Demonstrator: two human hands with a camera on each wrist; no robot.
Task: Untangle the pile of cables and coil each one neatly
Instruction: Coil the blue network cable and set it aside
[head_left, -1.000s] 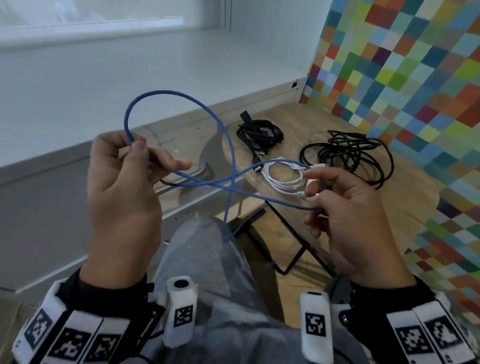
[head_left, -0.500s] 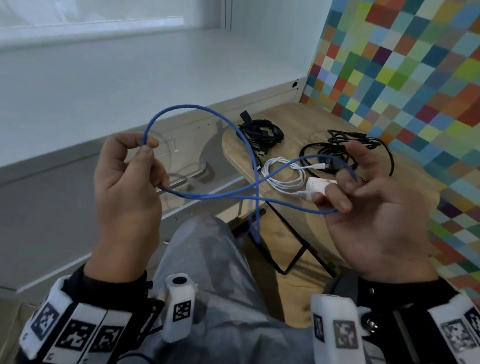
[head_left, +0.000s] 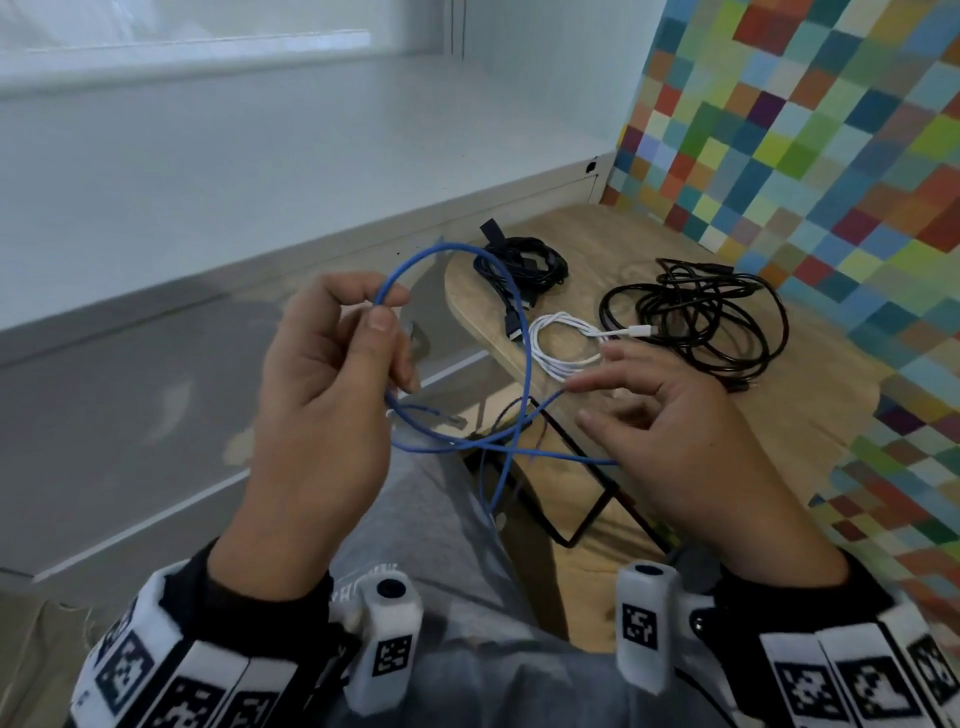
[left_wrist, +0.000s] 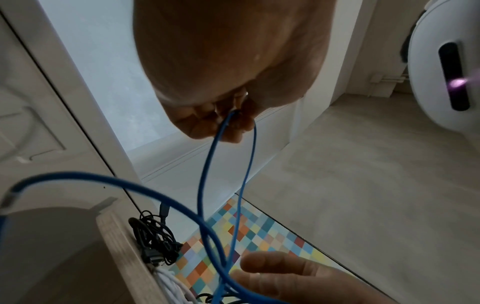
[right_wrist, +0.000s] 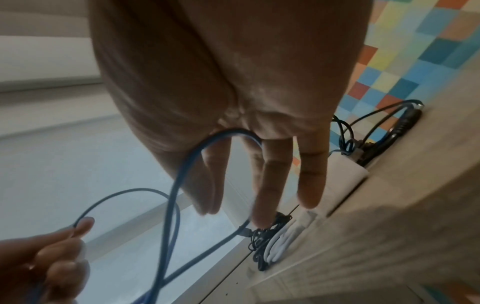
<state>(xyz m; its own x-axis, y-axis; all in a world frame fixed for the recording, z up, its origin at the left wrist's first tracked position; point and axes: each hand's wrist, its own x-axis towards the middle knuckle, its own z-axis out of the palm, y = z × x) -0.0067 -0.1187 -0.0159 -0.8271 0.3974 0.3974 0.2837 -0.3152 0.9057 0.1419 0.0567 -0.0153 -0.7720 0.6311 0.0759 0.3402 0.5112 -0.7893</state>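
A blue cable (head_left: 528, 374) hangs in loose loops between my hands, above my lap. My left hand (head_left: 382, 312) pinches it between thumb and forefinger, with one loop arching above that hand and strands crossing below it. In the left wrist view two strands of the blue cable (left_wrist: 205, 174) drop from my left hand (left_wrist: 228, 123). My right hand (head_left: 649, 415) has straight, spread fingers. In the right wrist view the blue cable (right_wrist: 176, 181) curves across the base of the fingers of my right hand (right_wrist: 259, 185).
On the wooden table (head_left: 779, 415) lie a coiled black cable (head_left: 524, 265) with a strap, a coiled white cable (head_left: 561, 343) and a loose tangle of black cable (head_left: 696, 317). A colourful checked wall stands at the right and a white sill at the left.
My right hand has straightened its fingers and moved lower and closer to the left. The left hand has shifted right with its pinch, and the upper loop has tightened.
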